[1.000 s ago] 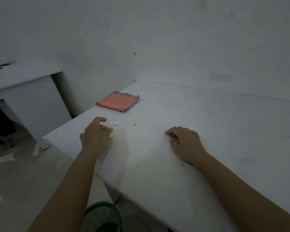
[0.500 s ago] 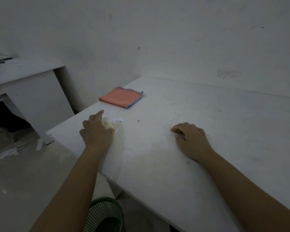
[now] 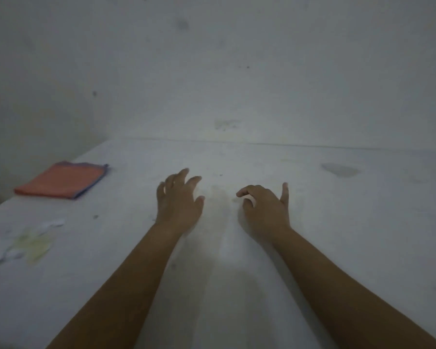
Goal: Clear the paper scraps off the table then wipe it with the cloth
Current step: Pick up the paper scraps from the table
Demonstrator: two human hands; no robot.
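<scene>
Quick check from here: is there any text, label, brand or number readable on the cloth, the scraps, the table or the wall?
None can be read.
cloth: plain orange with a blue edge, no label showing.
paper scraps: blurred, no print can be made out.
table and wall: only stains and specks, no writing.

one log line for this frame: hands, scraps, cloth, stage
left hand: open, empty | right hand: open, empty | paper scraps: on table, far left | cloth: folded, untouched | stage: clearing unfinished
</scene>
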